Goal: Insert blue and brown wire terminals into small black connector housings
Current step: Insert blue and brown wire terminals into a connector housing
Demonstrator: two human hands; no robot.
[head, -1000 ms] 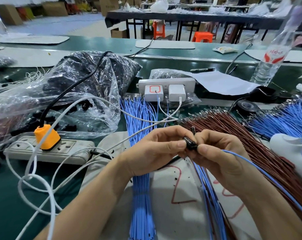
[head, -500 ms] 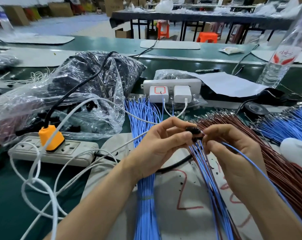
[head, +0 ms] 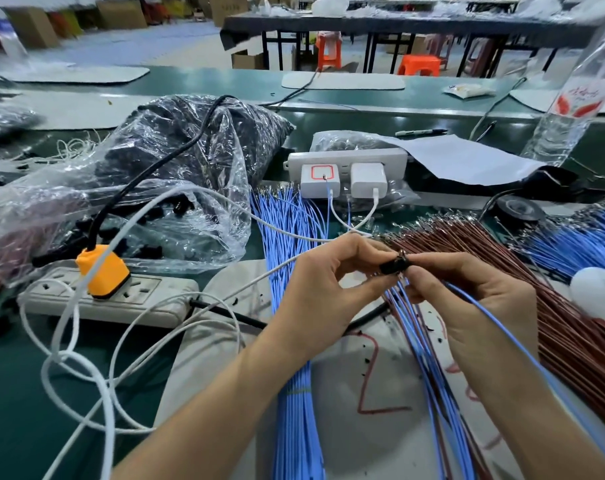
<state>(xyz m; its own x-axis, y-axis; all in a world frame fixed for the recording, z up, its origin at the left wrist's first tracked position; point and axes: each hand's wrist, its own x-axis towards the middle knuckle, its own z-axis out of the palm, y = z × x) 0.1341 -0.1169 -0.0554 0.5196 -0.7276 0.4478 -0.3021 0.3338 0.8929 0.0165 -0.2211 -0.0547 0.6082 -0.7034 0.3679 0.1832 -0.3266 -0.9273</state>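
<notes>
head view, left hand: grip clamped on the black connector housing, raised above the counter, likely to present its openings to the wire.
right hand: grip pinched on a blue wire close to its terminal, likely for stiffness at entry.
housing position: between both grips, at the right fingertips.
</notes>
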